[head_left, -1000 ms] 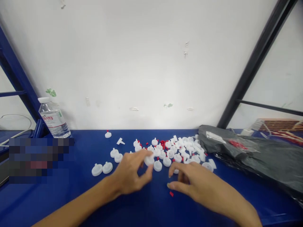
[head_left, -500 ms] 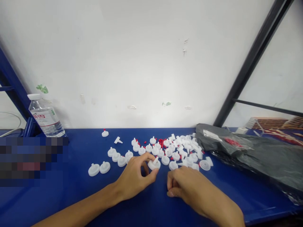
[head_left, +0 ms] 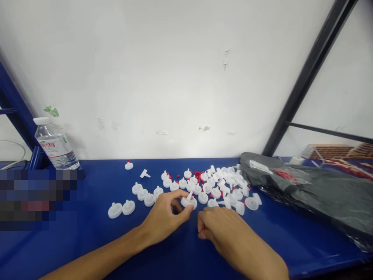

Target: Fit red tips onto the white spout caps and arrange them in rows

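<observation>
Between the thumb and fingers of my left hand (head_left: 169,216) is a white plastic nozzle cap (head_left: 189,201), tilted, with its spout pointing up. My right hand (head_left: 225,229) is curled just to the right, its fingertips turned inward; whether anything sits in them is hidden. Beyond both hands spreads a group of similar white caps (head_left: 203,197), mixed at the right with white T-shaped pieces (head_left: 239,208). Small red tips (head_left: 199,175) lie in a cluster behind the caps. Two white caps (head_left: 128,207) stand apart at the left.
A dark plastic bag (head_left: 294,190) covers the right side of the blue table (head_left: 96,249). At the left back stands a water bottle (head_left: 55,144). One cap with a red tip (head_left: 128,165) and a lone T-shaped piece (head_left: 145,174) lie toward the wall.
My right hand has moved left, closer to my left hand. The cap in my left hand has tilted and shifted slightly left.
</observation>
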A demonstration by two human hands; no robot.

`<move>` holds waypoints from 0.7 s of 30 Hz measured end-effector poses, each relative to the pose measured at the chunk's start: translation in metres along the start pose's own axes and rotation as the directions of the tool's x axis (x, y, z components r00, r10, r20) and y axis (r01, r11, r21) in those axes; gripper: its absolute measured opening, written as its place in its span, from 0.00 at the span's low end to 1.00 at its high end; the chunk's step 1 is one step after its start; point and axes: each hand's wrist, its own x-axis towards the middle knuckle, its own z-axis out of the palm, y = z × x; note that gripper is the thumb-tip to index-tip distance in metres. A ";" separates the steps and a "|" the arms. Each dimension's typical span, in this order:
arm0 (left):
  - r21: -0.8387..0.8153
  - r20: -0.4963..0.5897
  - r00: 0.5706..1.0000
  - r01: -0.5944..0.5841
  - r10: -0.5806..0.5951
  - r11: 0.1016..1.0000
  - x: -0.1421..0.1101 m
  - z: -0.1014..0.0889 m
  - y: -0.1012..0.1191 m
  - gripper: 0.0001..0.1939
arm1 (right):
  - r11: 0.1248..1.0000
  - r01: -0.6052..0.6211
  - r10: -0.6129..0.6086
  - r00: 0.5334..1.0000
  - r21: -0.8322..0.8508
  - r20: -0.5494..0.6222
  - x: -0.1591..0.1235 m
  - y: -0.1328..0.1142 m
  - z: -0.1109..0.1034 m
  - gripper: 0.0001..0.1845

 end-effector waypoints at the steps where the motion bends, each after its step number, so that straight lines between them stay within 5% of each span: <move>1: -0.002 0.002 1.000 -0.006 0.006 1.000 0.000 0.000 0.000 0.14 | 1.000 0.019 -0.019 0.999 0.005 -0.029 -0.001 0.003 0.001 0.11; 9: -0.006 0.002 1.000 0.015 -0.014 1.000 -0.001 -0.001 0.001 0.16 | 0.931 0.170 -0.081 0.959 0.323 -0.271 0.006 0.035 -0.011 0.08; 12: -0.010 0.001 0.999 0.033 -0.033 0.999 -0.001 0.000 -0.002 0.18 | 0.860 0.207 0.061 0.865 0.466 -0.497 0.019 0.038 -0.019 0.11; 15: -0.009 0.005 0.999 0.048 -0.048 0.999 -0.001 0.000 -0.002 0.22 | 0.789 0.277 0.128 0.799 0.548 -0.588 0.028 0.037 -0.021 0.12; 21: -0.078 0.029 0.997 0.077 -0.075 0.994 -0.003 0.000 0.003 0.25 | 0.695 0.323 0.061 0.864 0.643 -0.500 0.029 0.033 -0.019 0.08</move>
